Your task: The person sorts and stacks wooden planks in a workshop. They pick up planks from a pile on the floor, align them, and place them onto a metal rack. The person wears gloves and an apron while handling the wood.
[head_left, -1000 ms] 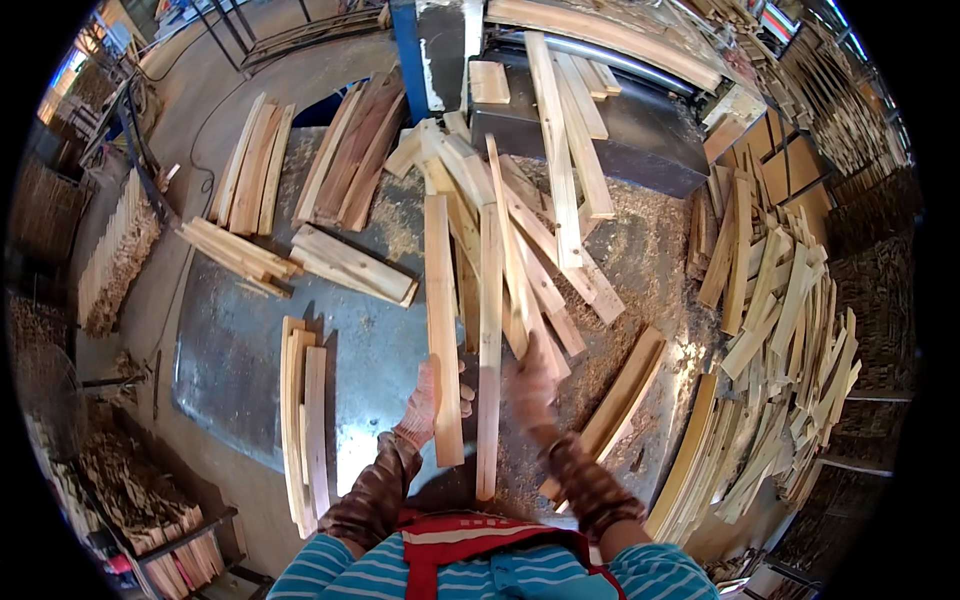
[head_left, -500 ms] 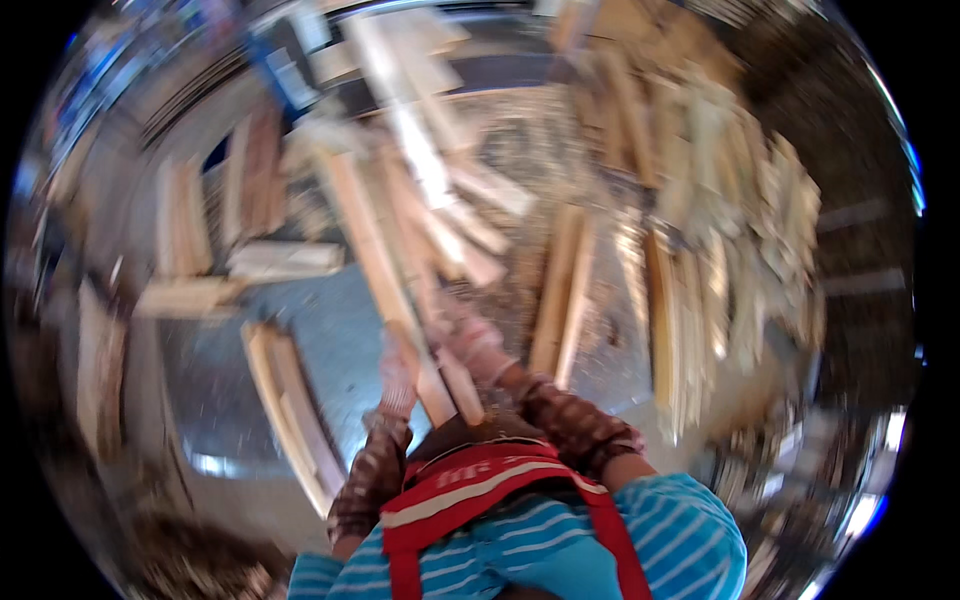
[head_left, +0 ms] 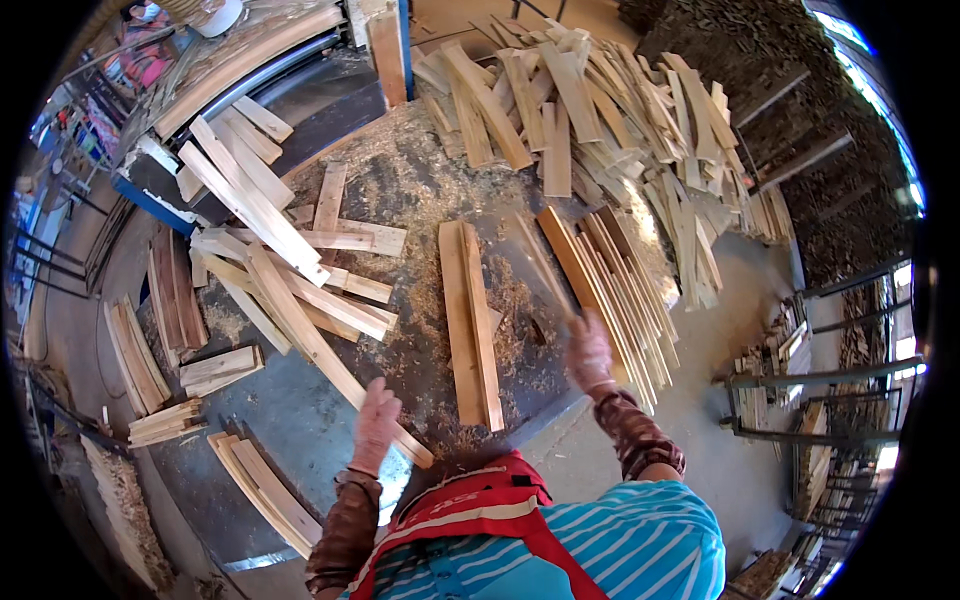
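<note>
My left hand, in a pale glove, is closed at the near end of a long narrow wooden board. That board slants away to the far left and lies over other loose boards. Further right, my right hand, also gloved, is closed on a thin wooden strip, blurred by motion. The strip is just left of a row of narrow boards lying side by side. Between my hands, a pair of boards lies on the dark, sawdust-strewn tabletop.
A large heap of thin boards covers the far right. A machine with boards on its bed stands at the far left. Short stacked boards and a leaning pair lie at the left. A person is in the far-left background.
My hands were close together at the near ends of the boards. The right hand has moved right with the strip, away from the left hand. The whole view has turned and sharpened.
</note>
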Available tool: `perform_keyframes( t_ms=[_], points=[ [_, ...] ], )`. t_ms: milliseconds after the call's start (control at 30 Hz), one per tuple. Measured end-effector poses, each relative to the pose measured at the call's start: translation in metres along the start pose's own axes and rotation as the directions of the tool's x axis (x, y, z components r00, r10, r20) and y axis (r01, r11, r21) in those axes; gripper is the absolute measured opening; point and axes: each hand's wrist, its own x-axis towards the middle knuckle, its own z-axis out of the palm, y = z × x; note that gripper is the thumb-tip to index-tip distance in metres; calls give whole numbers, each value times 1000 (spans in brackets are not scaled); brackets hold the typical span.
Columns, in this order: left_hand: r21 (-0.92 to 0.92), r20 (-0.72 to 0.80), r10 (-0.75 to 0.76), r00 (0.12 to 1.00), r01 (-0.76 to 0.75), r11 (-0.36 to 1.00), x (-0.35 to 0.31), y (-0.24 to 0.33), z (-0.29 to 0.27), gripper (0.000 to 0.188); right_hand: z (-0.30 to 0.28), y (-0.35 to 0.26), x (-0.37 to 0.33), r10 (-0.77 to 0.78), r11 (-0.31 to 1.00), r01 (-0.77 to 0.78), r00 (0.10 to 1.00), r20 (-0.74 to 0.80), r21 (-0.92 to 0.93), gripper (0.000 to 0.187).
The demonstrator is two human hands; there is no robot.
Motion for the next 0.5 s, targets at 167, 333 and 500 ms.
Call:
perform_keyframes(
  t_ms=[167, 333, 500],
  points=[
    [78, -193, 66, 979, -52, 996, 43, 22, -68, 59, 28, 95, -1, 90, 933, -20, 980, 177, -360, 68],
    [60, -352, 137, 926, -123, 991, 131, 104, -88, 78, 38, 95, 16, 250, 920, -135, 925, 287, -369, 75],
    [99, -544, 413, 730, -434, 896, 246, 112, -108, 91, 16, -3, 93, 133, 983, -129, 991, 23, -130, 78]
  ],
)
